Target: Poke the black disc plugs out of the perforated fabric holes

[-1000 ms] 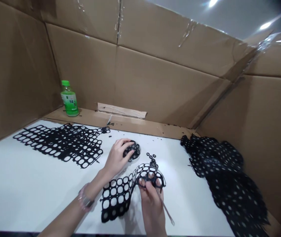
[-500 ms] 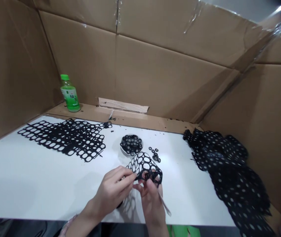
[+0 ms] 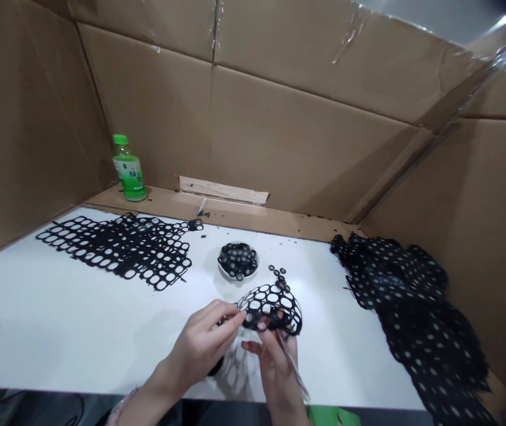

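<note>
While the white table (image 3: 57, 331) carries a spread of emptied black lattice sheets (image 3: 119, 248) on our left and a heap of unpunched dotted sheets (image 3: 412, 307) on our right, we hold a curled black lattice piece (image 3: 273, 307) just above the table's near edge, in front of the small dish of rings (image 3: 237, 261). To do this well, we judge we should keep the lattice taut and work one ring at a time. Our left hand (image 3: 202, 346) pinches its near edge, fingers together. Our right hand (image 3: 274, 370) grips it from below, closed on it and on a thin tool (image 3: 295, 373).
</note>
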The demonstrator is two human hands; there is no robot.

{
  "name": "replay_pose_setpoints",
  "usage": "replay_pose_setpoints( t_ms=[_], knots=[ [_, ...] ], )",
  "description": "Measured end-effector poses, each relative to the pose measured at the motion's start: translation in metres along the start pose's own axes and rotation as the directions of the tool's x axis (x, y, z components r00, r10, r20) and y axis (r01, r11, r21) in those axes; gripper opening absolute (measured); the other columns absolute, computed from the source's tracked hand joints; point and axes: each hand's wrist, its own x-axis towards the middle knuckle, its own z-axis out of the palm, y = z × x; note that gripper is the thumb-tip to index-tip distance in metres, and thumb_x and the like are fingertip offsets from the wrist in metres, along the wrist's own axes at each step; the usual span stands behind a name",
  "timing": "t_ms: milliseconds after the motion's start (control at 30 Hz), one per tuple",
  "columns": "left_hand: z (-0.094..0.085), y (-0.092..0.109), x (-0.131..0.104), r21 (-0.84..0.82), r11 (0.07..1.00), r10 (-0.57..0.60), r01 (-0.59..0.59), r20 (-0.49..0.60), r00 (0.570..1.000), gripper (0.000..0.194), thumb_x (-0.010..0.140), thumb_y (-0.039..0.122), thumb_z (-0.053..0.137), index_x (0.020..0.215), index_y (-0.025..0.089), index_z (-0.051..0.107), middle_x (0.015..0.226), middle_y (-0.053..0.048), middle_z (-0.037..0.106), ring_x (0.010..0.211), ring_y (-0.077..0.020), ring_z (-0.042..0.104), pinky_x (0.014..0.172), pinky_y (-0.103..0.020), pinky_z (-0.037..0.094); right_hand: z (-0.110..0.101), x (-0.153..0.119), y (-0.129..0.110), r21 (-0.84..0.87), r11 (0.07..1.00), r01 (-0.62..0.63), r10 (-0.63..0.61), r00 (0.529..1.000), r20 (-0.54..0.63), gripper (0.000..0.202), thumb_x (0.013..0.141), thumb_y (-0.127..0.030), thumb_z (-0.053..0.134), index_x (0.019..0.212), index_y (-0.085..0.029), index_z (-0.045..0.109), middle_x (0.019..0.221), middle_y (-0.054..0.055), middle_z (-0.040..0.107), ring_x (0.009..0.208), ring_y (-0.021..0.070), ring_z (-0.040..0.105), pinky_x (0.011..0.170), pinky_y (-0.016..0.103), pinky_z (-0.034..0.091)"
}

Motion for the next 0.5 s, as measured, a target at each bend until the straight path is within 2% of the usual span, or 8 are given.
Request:
replay_pose_setpoints(
  t_ms=[67, 133, 267, 367, 500],
  knots=[
    [0.001, -0.002, 0.000, 0.010, 0.999, 0.031, -0.030, -0.014, 0.999, 0.025, 0.083, 0.002, 0.052, 0.103, 0.014, 0.060, 0.084, -0.010, 0.064, 0.076, -0.0168, 0.057, 0.065, -0.027, 0.051, 0.001, 0.002, -0.002, 0.076, 0.994, -0.075, 0.073, 0.997, 0.039, 0.025, 0.069, -0.030, 0.075, 0.092, -0.024, 0.067, 0.095, 0.003, 0.069, 0.087, 0.0227, 0.066, 0.057, 0.032, 0.059],
    [0.002, -0.004, 0.000, 0.017, 0.997, 0.072, -0.071, -0.022, 0.997, 0.027, 0.082, 0.000, 0.052, 0.104, 0.014, 0.059, 0.085, -0.011, 0.064, 0.077, -0.0176, 0.056, 0.066, -0.028, 0.051, 0.002, 0.002, -0.002, 0.128, 0.990, -0.066, 0.059, 0.996, 0.064, 0.031, 0.066, -0.033, 0.076, 0.094, -0.024, 0.065, 0.097, 0.004, 0.069, 0.091, 0.0250, 0.065, 0.056, 0.033, 0.059],
    [0.003, -0.004, 0.001, 0.020, 0.993, 0.119, -0.118, -0.011, 0.993, 0.026, 0.082, 0.000, 0.051, 0.104, 0.012, 0.060, 0.086, -0.013, 0.065, 0.077, -0.0182, 0.056, 0.066, -0.030, 0.052, 0.007, 0.000, -0.002, 0.076, 0.997, -0.011, 0.014, 0.999, -0.032, 0.026, 0.069, -0.029, 0.075, 0.091, -0.023, 0.064, 0.094, 0.001, 0.067, 0.085, 0.0201, 0.065, 0.057, 0.030, 0.059],
    [0.003, -0.002, 0.001, -0.010, 0.998, 0.056, -0.056, -0.014, 0.998, 0.025, 0.082, 0.001, 0.052, 0.101, 0.013, 0.061, 0.084, -0.011, 0.065, 0.076, -0.0172, 0.058, 0.065, -0.028, 0.052, 0.008, 0.000, -0.002, 0.032, 0.998, -0.047, 0.049, 0.995, -0.086, 0.024, 0.069, -0.024, 0.075, 0.089, -0.024, 0.063, 0.090, -0.002, 0.065, 0.079, 0.0161, 0.065, 0.060, 0.027, 0.058],
    [0.002, 0.007, 0.004, -0.150, 0.986, -0.071, 0.067, -0.025, 0.997, 0.024, 0.078, 0.003, 0.058, 0.098, 0.015, 0.061, 0.087, -0.010, 0.067, 0.081, -0.0169, 0.062, 0.072, -0.026, 0.053, 0.002, 0.004, 0.000, -0.055, 0.998, -0.044, 0.036, 0.991, -0.132, 0.030, 0.064, -0.029, 0.077, 0.090, -0.028, 0.062, 0.089, -0.003, 0.067, 0.084, 0.0160, 0.066, 0.069, 0.029, 0.057]
  ],
)
